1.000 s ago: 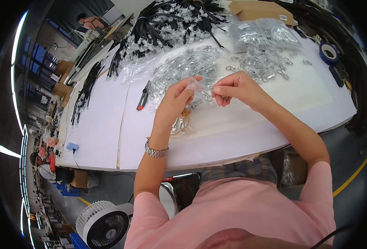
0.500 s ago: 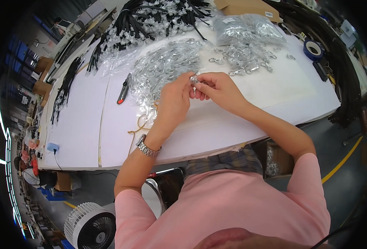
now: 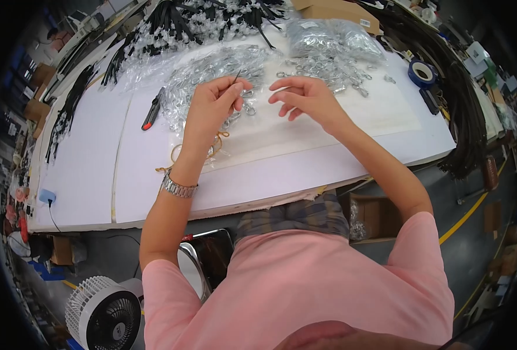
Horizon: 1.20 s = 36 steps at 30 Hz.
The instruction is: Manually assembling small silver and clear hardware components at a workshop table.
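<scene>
My left hand (image 3: 216, 102), with a metal watch at the wrist, is raised over the near side of a pile of metal clasps in clear plastic (image 3: 197, 79). Its thumb and fingertips pinch a thin dark pointed piece (image 3: 238, 76), too small to name. To the right, apart from it, my right hand (image 3: 308, 100) hovers with fingers spread and nothing visible in them. Behind the right hand lie loose metal clasps (image 3: 343, 73). A few clasps (image 3: 249, 109) show beside the left hand. A yellow cord (image 3: 216, 143) lies by the left forearm.
A black-and-red utility knife (image 3: 152, 109) lies left of the pile. Farther back are black straps (image 3: 171, 23), filled clear bags (image 3: 311, 39) and a cardboard box (image 3: 340, 13). Blue tape (image 3: 422, 73) sits at the right. A fan (image 3: 103, 315) stands below the table's left side.
My hands have come apart from each other; the right one has let go and its fingers have spread. The left keeps its pinch. The whole view has shifted slightly.
</scene>
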Available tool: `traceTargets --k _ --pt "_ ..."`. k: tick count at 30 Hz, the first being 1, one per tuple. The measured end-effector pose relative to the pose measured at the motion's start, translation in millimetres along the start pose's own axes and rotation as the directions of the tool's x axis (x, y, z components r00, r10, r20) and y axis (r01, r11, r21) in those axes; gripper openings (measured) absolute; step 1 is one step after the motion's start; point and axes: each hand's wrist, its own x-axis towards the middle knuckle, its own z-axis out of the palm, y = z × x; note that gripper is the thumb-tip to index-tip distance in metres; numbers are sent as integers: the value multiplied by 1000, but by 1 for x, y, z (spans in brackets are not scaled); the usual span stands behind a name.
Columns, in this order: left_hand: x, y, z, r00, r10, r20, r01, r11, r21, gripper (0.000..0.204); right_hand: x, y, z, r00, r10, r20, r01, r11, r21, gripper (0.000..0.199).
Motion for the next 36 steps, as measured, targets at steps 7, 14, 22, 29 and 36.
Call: traceTargets --k 7,14,22,29,36 --pt "10 -10 -7 994 78 -80 -71 993 90 21 84 36 27 826 -498 264 382 149 -912 25" --pt "10 -6 -8 998 46 -50 -39 989 140 22 71 35 20 828 -494 265 440 278 -854 20" --pt "9 11 -5 989 61 -134 -45 991 122 21 79 41 20 832 -483 271 455 316 -833 21" --pt "26 18 -5 986 146 -74 -122 958 261 19 73 49 11 814 -505 288 394 116 -911 16" --pt "17 -14 1 975 205 -87 -167 931 324 20 59 31 3 896 -423 134 367 536 -760 17"
